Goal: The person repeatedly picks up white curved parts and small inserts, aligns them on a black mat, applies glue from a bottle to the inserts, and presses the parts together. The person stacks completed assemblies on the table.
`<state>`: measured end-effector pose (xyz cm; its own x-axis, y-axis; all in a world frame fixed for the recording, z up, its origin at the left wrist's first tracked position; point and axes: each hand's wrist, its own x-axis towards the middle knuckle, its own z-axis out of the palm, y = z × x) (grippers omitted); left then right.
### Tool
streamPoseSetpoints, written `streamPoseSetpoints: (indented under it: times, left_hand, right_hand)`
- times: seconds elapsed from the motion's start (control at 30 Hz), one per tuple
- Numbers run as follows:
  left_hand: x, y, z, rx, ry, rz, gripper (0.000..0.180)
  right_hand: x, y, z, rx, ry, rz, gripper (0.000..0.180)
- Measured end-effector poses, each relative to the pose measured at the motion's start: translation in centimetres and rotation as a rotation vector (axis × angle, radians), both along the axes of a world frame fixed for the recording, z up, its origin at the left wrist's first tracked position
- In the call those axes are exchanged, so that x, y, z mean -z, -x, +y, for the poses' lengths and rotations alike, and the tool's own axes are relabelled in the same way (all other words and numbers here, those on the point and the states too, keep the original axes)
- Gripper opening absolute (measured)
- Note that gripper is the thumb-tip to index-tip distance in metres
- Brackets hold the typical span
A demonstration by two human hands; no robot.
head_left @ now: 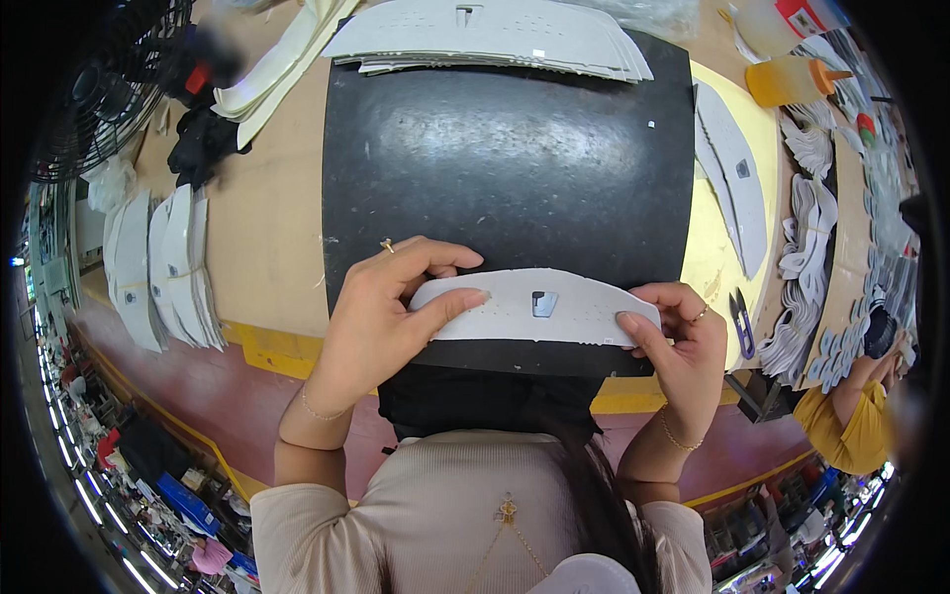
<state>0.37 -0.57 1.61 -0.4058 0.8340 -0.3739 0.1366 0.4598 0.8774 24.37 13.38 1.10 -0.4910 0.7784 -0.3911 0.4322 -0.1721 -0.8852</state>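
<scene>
Head view, clock set on the black mat (pixel 505 178). The white curved piece (pixel 510 319) is at 6 o'clock, cutout near its middle, straight edge toward you; a strip of mat shows beyond that edge. Can't tell whether it touches the mat.

Your left hand (pixel 388 302), half-curled, has its left end: thumb on the face, index finger arched past the far edge. Your right hand (pixel 681 335) pinches the right end, thumb on top, fingers curled behind.

Widest room to move: mat's shiny middle, up to the white stack (pixel 485 42) overlapping the mat's far edge at 12.

Closer flanks: loose white pieces (pixel 734 163) just off the right edge at 3, snips (pixel 741 325) at 4. Bundled pieces (pixel 183 267) at 9, well apart across the bench (pixel 262 238).
</scene>
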Motion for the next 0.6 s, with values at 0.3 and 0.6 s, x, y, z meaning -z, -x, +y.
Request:
streamPoseSetpoints:
  times: [0.3,0.6]
  left_hand:
    - [1.4,0.5,0.4,0.021,-0.056,0.070,0.028]
    - [1.5,0.7,0.4,0.021,-0.022,0.062,0.033]
  right_hand:
    - [0.1,0.7,0.2,-0.023,-0.074,-0.098,0.017]
    - [0.4,0.8,0.2,-0.021,-0.072,-0.083,0.017]
